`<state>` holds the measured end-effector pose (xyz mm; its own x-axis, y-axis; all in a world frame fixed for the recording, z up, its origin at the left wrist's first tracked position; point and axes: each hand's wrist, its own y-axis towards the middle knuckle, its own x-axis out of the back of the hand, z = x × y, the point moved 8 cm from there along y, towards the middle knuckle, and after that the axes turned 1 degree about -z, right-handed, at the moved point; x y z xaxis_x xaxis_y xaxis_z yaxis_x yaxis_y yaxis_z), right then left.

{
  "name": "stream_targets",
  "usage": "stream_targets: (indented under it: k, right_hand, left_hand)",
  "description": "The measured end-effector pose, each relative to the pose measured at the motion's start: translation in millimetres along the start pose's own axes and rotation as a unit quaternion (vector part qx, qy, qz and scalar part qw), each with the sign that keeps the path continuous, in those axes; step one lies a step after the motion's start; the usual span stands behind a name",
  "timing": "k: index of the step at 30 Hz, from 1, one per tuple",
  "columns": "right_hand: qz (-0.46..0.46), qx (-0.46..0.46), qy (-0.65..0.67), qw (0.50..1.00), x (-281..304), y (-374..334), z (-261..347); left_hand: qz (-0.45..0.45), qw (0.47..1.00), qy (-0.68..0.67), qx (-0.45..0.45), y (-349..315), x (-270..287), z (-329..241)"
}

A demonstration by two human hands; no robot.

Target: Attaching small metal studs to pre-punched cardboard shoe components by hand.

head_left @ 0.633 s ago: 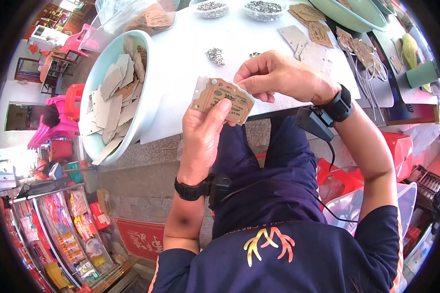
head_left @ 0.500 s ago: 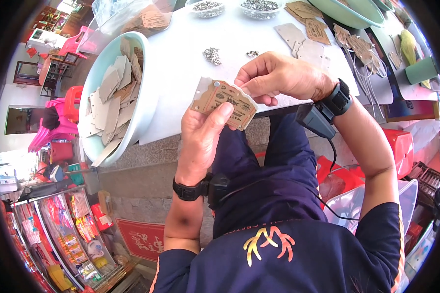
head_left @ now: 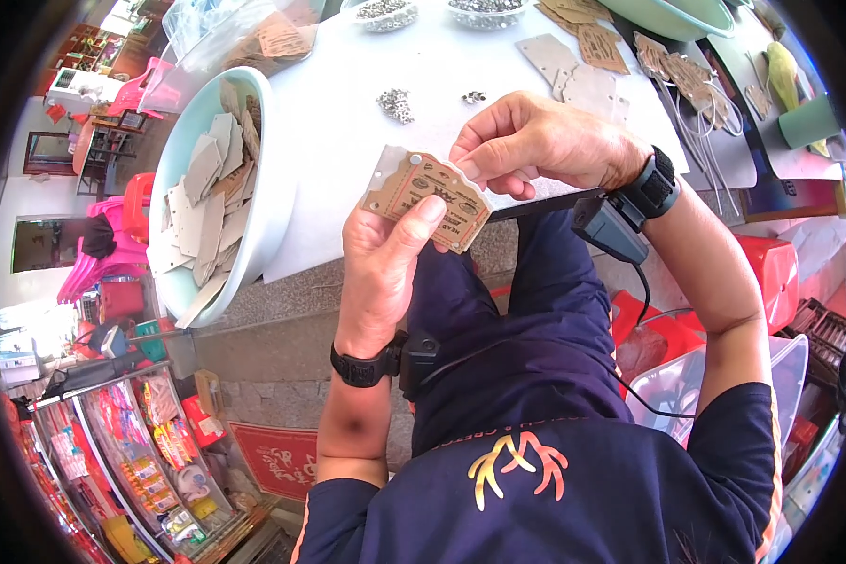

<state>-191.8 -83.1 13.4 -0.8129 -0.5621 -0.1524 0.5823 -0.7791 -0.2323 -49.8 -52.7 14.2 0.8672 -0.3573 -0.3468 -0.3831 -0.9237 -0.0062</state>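
A pale green, smooth plastic tub (head_left: 282,179) holds a loose heap of stiff grey and brown cards (head_left: 207,179). Two clear bowls (head_left: 390,27) hold small shiny metal bits, and a clear box (head_left: 207,66) holds brown cards. On the white desk (head_left: 348,85) lies a little metal pile (head_left: 395,105). The left hand (head_left: 383,254) grips a printed, wavy-edged card (head_left: 432,202) above the desk's near edge; the right hand (head_left: 536,141) is pinched closed at its edge, contents hidden.
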Motion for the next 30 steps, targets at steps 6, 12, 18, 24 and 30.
stream_targets:
  k: [6, 12, 18, 24, 30]
  right_hand:
    - [0.021, -0.002, 0.035, 0.999, -3.3, -4.1, -3.2]
    - [-0.007, 0.044, -0.008, 0.999, -1.8, -7.5, 2.9]
    - [-0.016, 0.080, -0.029, 0.996, -1.8, -10.6, 4.3]
    - [-0.057, 0.106, -0.102, 0.988, 2.7, -6.1, 0.4]
    - [-0.097, 0.139, -0.147, 0.975, 4.7, -6.4, 1.1]
  left_hand:
    - [-0.008, 1.000, 0.028, -0.007, -2.4, 2.2, 1.0]
    - [-0.017, 1.000, 0.020, -0.004, 0.8, 2.9, 2.6]
    - [-0.026, 0.999, 0.015, -0.021, 2.7, 3.7, 3.2]
    - [-0.054, 0.998, 0.021, -0.039, 3.9, 4.4, 4.4]
    - [-0.057, 0.995, 0.059, -0.050, 5.9, 4.8, 4.6]
